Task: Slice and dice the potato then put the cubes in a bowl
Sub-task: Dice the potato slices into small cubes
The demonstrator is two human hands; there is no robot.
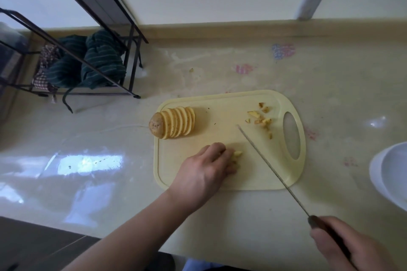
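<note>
The left hand (206, 166) curls its fingers over a few potato pieces (237, 154) near the front of the cutting board (222, 116). The right hand (343, 246) grasps the knife (273, 171) by its handle, with the blade lying apart from the pieces.

To dice well, keep the fingertips tucked back and bring the blade straight down beside them.

The sliced potato (172, 123) lies at the back left of the board, its long axis left to right and the uncut end pointing left. 1 bowl (389, 174) waits at the right.
</note>
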